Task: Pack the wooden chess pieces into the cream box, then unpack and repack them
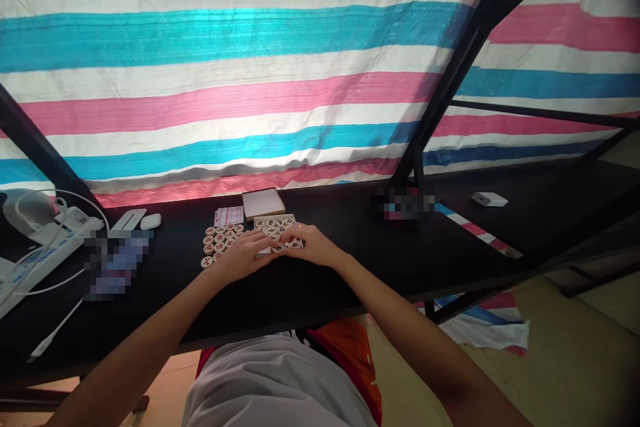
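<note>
My left hand [245, 256] reaches in over the front left part of a small pale box [299, 218], its fingers stretched out to the right and the thumb a little apart. The box holds several round Chinese chess pieces [271, 222] with black characters, set in rows. From the right, my right hand [313, 245] bends over the same box, fingertips drawn together on a chess piece that they mostly cover. The two hands' fingertips meet or nearly meet. Left of the box, red-lettered chess pieces [219, 238] stand in rows on the black table [225, 310], partly behind my left hand.
Behind the pieces lie a box lid [263, 203] and a pink-and-white printed card [229, 215]. A power strip [45, 260], white cable [56, 330] and white earphone case [151, 221] are at left. At right are a white charger [489, 199] and a dark metal post [445, 90].
</note>
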A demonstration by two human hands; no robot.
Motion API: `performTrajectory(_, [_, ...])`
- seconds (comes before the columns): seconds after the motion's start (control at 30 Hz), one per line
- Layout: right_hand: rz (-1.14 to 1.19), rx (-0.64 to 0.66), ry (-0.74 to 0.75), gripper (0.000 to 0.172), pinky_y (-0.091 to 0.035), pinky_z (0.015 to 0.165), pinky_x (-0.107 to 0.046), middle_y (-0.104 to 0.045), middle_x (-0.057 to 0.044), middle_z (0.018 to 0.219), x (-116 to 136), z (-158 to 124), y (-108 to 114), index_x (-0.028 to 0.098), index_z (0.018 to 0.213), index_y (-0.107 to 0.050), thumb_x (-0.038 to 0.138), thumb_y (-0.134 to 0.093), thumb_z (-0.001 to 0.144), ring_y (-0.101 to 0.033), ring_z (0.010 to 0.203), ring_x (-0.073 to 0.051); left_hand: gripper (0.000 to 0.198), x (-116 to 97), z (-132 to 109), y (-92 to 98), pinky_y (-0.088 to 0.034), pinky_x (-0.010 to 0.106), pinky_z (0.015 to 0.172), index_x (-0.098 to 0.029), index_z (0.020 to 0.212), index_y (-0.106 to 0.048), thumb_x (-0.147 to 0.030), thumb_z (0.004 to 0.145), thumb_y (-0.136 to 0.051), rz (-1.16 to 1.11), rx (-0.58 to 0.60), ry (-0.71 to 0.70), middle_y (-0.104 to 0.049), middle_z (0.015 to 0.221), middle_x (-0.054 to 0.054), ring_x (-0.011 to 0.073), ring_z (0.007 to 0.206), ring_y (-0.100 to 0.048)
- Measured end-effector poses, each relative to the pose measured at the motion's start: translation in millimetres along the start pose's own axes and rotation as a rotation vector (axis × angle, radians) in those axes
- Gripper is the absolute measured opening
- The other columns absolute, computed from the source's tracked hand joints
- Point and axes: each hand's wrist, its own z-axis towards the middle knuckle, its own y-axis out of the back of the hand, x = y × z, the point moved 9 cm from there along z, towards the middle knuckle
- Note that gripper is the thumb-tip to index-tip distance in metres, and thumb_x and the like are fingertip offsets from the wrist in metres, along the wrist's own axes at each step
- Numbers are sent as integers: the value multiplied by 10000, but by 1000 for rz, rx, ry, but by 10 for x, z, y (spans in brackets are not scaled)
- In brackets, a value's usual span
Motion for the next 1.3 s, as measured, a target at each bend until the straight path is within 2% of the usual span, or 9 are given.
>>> performTrajectory(0.13, [-99,-205,-126,186,-446,717,-272,-632,-33,817,-222,-10,292,201,839,-647,364,-558,853,-554,734,-147,206,144,-15,92,-454,324,836,-200,979,-647,-328,897,-508,104,-2,67,-668,924,58,192,891,-595])
performTrajectory(0.23, [-140,-255,-203,177,-434,682,-268,-625,-32,794,-368,-34,416,194,827,-641,324,-525,859,-546,713,-142,199,267,-34,137,-459,325,818,-203,946,-657,-325,881,-514,144,34,126,-672,904,53,197,864,-601])
performTrajectory(0.33, [-150,-227,-229,179,-428,666,-266,-626,-30,795,-441,-39,418,197,836,-649,323,-522,854,-550,730,-147,205,321,-51,97,-456,315,809,-218,939,-669,-333,878,-511,130,85,149,-679,879,41,194,857,-604])
performTrajectory(0.5, [-165,-145,-201,166,-440,761,-297,-631,-38,845,-438,-29,312,204,848,-676,315,-552,846,-563,806,-166,228,323,-57,-6,-439,325,820,-222,942,-687,-364,882,-519,83,109,145,-699,889,47,204,882,-600])
performTrajectory(0.67, [-191,-72,-190,155,-437,813,-311,-642,-51,907,-450,-29,233,209,838,-700,282,-563,849,-577,835,-175,231,303,-49,-21,-418,313,814,-243,938,-699,-353,900,-499,70,132,117,-698,896,28,189,861,-596])
performTrajectory(1.0, [-206,-45,-169,172,-442,825,-323,-652,-57,928,-481,-24,196,214,866,-719,276,-559,853,-583,849,-187,261,244,-28,-1,-412,319,818,-214,823,-690,-333,912,-476,117,153,107,-681,854,29,189,843,-576])
performTrajectory(1.3, [-231,-56,-159,171,-446,818,-311,-659,-60,920,-466,-23,200,198,872,-722,256,-563,856,-587,847,-179,270,238,-59,-17,-412,319,846,-219,897,-690,-355,919,-458,111,125,91,-661,892,37,185,888,-568])
